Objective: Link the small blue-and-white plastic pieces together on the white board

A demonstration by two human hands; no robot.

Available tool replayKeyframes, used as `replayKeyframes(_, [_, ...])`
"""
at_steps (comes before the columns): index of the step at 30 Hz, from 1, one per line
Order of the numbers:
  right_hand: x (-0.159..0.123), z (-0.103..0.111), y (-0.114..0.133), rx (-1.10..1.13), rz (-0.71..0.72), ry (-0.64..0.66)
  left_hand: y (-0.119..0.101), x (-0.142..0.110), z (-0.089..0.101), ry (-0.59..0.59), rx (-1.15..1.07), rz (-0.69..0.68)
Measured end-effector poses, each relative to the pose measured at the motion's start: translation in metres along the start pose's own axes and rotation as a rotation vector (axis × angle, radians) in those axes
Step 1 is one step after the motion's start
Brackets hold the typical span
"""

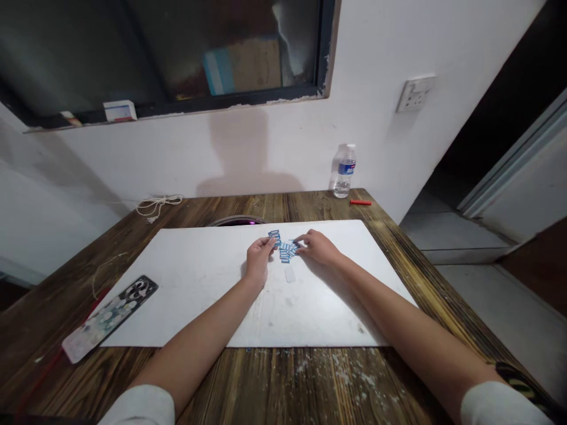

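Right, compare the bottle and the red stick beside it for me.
The bottle stands upright; the red stick lies flat. The bottle is clear with a blue label, while the stick looks plain red all over. The bottle is much the bulkier of the two; the stick is slim. Both rest on the wooden table, near its far right corner, away from the hands.

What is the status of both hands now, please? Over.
Left hand: grip on blue-edged pieces. Right hand: fingers at blue-edged cluster, hold unclear. Pale rectangle nearby on white board, blocking neither hand.
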State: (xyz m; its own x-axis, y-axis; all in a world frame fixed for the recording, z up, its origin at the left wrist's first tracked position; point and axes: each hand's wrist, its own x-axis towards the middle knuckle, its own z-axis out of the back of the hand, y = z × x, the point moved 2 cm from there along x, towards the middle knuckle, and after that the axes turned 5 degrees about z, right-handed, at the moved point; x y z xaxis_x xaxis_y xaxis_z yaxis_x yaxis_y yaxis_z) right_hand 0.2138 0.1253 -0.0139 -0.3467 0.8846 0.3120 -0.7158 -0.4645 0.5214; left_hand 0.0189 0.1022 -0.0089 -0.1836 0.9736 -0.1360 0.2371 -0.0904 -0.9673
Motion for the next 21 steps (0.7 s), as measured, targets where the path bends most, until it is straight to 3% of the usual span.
replayKeyframes(8, [-0.009, -0.002, -0.002, 0.192, -0.038, -0.151, 0.001, -0.001, -0.001, 0.029, 0.007, -0.001])
replayKeyframes(12, [-0.008, -0.001, -0.003, 0.569, -0.115, -0.199, 0.003, -0.001, -0.002, 0.081, -0.011, -0.001])
replayKeyframes(16, [-0.008, -0.002, 0.005, 0.919, -0.105, -0.237, 0.005, -0.003, -0.004, 0.162, 0.041, -0.025])
replayKeyframes(21, [-0.012, 0.0, 0.017, 0.902, -0.098, -0.313, 0.003, -0.011, -0.008, 0.271, 0.14, -0.006])
